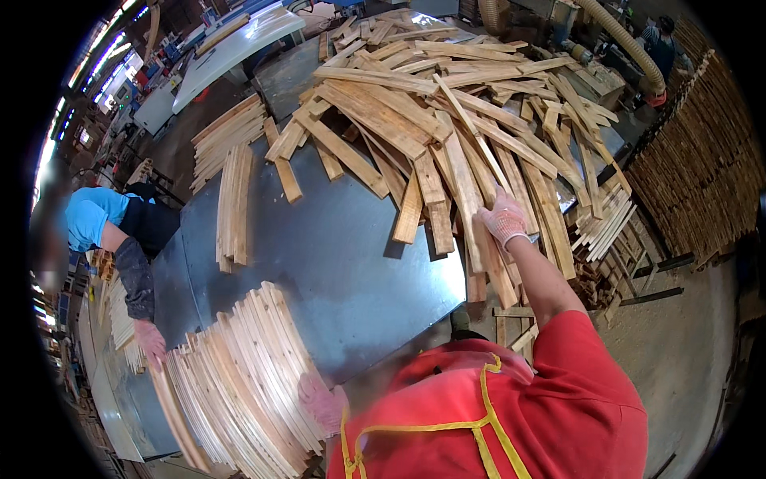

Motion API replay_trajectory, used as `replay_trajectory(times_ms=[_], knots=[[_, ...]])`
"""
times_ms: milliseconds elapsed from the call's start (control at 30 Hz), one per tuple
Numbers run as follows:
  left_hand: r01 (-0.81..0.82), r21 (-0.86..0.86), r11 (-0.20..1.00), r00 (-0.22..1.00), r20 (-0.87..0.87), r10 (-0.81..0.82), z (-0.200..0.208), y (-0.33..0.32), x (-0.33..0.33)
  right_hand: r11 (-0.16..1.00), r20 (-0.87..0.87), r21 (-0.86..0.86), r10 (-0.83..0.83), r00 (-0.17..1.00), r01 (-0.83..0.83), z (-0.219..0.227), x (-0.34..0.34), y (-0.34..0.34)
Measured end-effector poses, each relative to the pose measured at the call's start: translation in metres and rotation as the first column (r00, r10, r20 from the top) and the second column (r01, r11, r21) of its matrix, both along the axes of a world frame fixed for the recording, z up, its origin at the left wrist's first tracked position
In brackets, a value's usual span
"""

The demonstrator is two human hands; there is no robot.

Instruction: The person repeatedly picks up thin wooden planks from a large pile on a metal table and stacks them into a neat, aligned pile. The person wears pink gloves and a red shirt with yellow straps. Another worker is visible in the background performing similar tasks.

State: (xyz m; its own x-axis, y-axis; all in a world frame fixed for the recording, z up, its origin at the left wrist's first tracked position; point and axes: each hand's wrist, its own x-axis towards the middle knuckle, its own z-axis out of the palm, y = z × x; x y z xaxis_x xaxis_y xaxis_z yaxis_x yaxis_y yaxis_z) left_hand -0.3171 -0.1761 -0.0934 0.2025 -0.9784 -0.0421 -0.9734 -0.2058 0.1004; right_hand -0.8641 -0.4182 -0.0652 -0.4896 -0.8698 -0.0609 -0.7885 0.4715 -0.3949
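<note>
My right hand (507, 219), in a pale pink knit glove, reaches into a heap of loose wooden slats. Its fingers close around the near end of a narrow wooden slat (476, 137) that slopes away into the pile. Low in the view, my left hand (322, 404), gloved alike, rests with fingers extended against the near end of a row of wooden slats (239, 363). These slats lie side by side on a grey metal-topped table (351, 299). Part of the left hand's outline is soft, and my red sleeve and apron hide its forearm.
At the left a co-worker in a blue shirt (96, 215) reaches a gloved hand (149, 343) to the row's far end. A small bundle of slats (234, 206) lies on the table. Tall stacked wood (702, 160) stands right, near a ribbed hose (626, 36).
</note>
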Motion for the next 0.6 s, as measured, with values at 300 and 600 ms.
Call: replay_trajectory(times_ms=[300, 600], knots=[[0.462, 0.016, 0.886, 0.844, -0.316, -0.434, -0.001, -0.094, -0.160, 0.999, 0.734, 0.021, 0.001, 0.680, -0.025, -0.051, -0.065, -0.016], [0.338, 0.047, 0.940, 0.461, -0.879, -0.122, 0.039, -0.171, -0.295, 0.989, 0.925, -0.089, 0.126, 0.359, -0.118, -0.012, 0.047, 0.058]])
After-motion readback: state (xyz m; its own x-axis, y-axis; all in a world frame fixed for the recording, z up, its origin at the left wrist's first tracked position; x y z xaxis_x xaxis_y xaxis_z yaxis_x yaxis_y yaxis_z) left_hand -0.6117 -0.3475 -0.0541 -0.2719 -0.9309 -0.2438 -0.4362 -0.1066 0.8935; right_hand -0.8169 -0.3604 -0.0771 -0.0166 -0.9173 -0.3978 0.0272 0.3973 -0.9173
